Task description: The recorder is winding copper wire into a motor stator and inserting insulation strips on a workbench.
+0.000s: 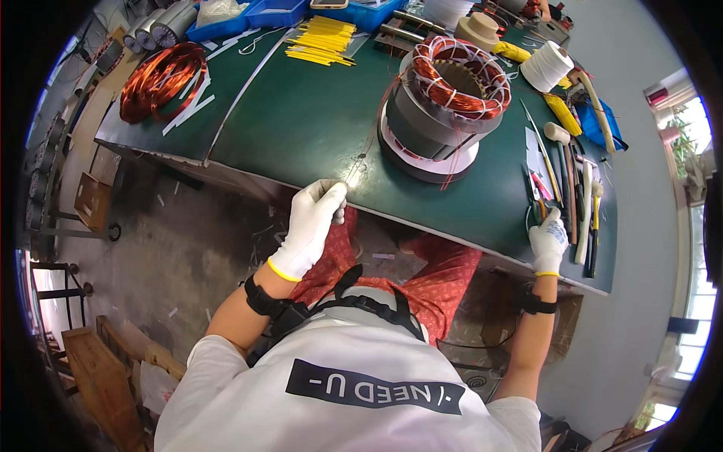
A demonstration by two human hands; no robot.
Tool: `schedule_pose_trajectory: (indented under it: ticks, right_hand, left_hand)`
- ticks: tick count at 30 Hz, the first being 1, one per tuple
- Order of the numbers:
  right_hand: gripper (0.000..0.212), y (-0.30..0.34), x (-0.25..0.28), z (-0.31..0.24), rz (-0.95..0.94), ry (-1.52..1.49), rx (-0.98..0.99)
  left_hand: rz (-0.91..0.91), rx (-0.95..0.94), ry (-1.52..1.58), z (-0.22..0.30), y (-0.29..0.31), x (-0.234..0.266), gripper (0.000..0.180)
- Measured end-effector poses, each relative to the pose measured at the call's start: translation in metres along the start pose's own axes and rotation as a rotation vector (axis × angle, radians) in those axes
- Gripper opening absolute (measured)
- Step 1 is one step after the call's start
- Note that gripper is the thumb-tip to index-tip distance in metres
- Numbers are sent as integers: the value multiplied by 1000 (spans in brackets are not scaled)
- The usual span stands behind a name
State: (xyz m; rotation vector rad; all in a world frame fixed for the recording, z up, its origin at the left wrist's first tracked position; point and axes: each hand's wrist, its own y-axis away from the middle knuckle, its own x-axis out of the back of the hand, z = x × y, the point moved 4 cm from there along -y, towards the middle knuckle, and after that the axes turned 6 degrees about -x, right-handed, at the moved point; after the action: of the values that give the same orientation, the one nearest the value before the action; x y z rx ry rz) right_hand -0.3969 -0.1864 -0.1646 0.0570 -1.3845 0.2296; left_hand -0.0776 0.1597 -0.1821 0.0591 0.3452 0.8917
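Note:
Wearing a white glove, my left hand (316,222) is at the bench's front edge, its thumb and fingers pinched on the ends of thin wire leads (363,156). These run back to a motor stator (433,124), a grey cylinder standing upright on a round white and dark base. A laced ring of copper windings (429,71) tops it. My right hand (549,241), also gloved, lies at the front right with fingers closed around the handles of a pliers-like hand tool (541,210). The glove partly hides that tool.
Beside my right hand lie several long tools and a pale-headed mallet (557,133). A white cord spool (547,66) stands behind them. Copper wire coils (162,81) sit at the far left, with yellow strips (322,39) and blue trays (275,12) along the back.

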Motion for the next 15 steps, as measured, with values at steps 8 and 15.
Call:
schedule_pose_trajectory:
  ticks: [8,15]
  right_hand:
    - [25,65,65,-20,30,-557,322]
    - [39,180,94,-147,-596,-731,767]
  left_hand:
    - [192,-149,-36,25,-7,40,16]
    - [195,-163,-26,32,1,52,14]
